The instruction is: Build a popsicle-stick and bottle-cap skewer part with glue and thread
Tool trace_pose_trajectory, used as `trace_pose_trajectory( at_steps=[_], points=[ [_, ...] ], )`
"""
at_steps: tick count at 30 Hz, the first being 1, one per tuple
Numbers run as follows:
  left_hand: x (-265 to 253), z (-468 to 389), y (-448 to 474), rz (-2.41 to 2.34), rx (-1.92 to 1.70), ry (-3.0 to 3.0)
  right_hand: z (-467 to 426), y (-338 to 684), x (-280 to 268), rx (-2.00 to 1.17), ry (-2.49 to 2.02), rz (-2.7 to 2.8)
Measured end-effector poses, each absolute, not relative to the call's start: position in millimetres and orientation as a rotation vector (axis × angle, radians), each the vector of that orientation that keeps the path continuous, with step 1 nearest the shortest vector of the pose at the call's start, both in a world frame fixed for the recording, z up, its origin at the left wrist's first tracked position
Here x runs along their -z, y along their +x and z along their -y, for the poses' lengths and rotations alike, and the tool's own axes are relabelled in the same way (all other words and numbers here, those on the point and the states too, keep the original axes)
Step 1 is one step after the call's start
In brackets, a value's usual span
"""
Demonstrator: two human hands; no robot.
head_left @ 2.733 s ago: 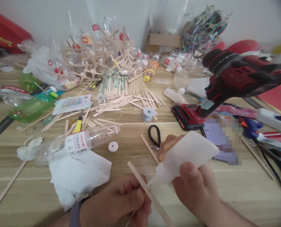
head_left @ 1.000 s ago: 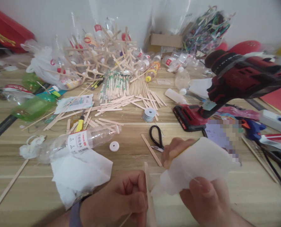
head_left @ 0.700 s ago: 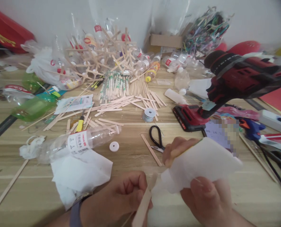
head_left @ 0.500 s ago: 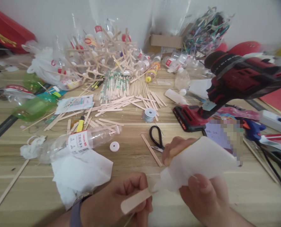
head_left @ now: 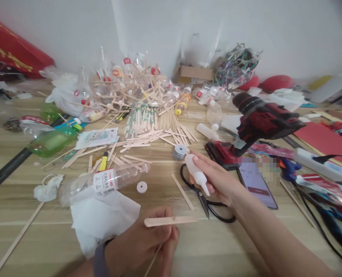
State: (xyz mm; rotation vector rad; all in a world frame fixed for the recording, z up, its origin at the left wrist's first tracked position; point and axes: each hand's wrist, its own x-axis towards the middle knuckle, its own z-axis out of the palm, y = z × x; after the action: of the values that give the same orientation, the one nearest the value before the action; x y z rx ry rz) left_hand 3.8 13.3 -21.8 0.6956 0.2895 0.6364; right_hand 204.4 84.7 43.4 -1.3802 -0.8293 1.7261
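Observation:
My left hand (head_left: 156,234), low in the middle of the head view, is closed on a flat wooden craft stick (head_left: 162,221), held roughly level. A thin stick (head_left: 154,259) slants down from under these fingers; how it meets the craft stick is hidden. My right hand (head_left: 214,173) grips a small white squeeze bottle (head_left: 193,168), its pointed nozzle tilted down and towards me. Below the right hand lie black-handled scissors (head_left: 203,204) on the table. Another craft stick (head_left: 183,192) lies left of the scissors, and a spool of thin wire or thread (head_left: 179,152) stands beyond.
A clear water bottle (head_left: 119,177) lies on white paper (head_left: 104,215) at left, near a white round cap (head_left: 141,187). Loose sticks, bamboo skewers (head_left: 169,117) and plastic bottles fill the back. A red cordless drill (head_left: 254,123) and a phone (head_left: 259,188) are at right.
My right hand has carried the squeeze bottle up and away from the craft stick, turning it and uncovering the scissors. The craft stick in my left hand is now more level. The view has shifted.

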Motion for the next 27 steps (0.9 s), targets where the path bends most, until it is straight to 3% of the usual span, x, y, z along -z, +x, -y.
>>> trace_pose_trajectory(
  at_steps=[7, 15, 22, 27],
  points=[
    [17, -20, 1, -0.307, -0.697, 0.788, -119, 185, -52, -2.038, -1.362, 0.767],
    [11, -22, 2, -0.339, -0.75, 0.724, -158, 150, -11, -2.157, -1.447, 0.719],
    [12, -23, 2, -0.368, -0.761, 0.709, -152, 154, -11, -1.928, -1.589, 0.964],
    [16, -25, -1, -0.385, -0.736, 0.719, -117, 173, -27, -1.514, -1.718, 1.354]
  ],
)
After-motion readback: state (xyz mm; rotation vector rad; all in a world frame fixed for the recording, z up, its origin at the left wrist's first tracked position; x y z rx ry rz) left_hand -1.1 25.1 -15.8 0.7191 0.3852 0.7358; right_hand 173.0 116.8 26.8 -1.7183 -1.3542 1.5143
